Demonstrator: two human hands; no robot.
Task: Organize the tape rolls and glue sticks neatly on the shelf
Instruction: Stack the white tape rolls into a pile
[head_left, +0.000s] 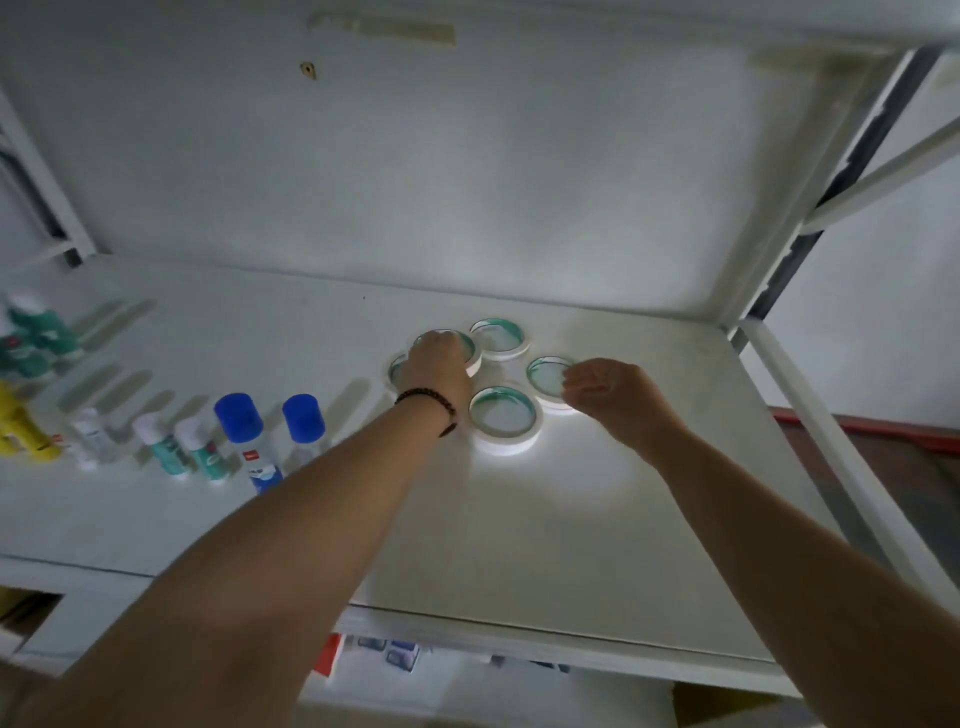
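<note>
Several white tape rolls with green inner rims lie flat on the white shelf (597, 519). My left hand (439, 371) grips one roll (467, 349) from above; it rests partly on another roll (396, 370) that my hand mostly hides. A roll (500, 339) lies just behind, and one (503, 420) lies in front, untouched. My right hand (613, 397) has its fingers curled at the right edge of a further roll (546, 378); whether it grips that roll is unclear. Glue sticks stand in a row at the left, among them two with blue caps (238, 418) (304, 418).
White and green glue sticks (200, 449) and a yellow one (21, 431) stand at the left, with more green ones (36, 338) behind. A white metal upright (810, 415) bounds the shelf on the right. Packets (384, 657) lie on the lower shelf.
</note>
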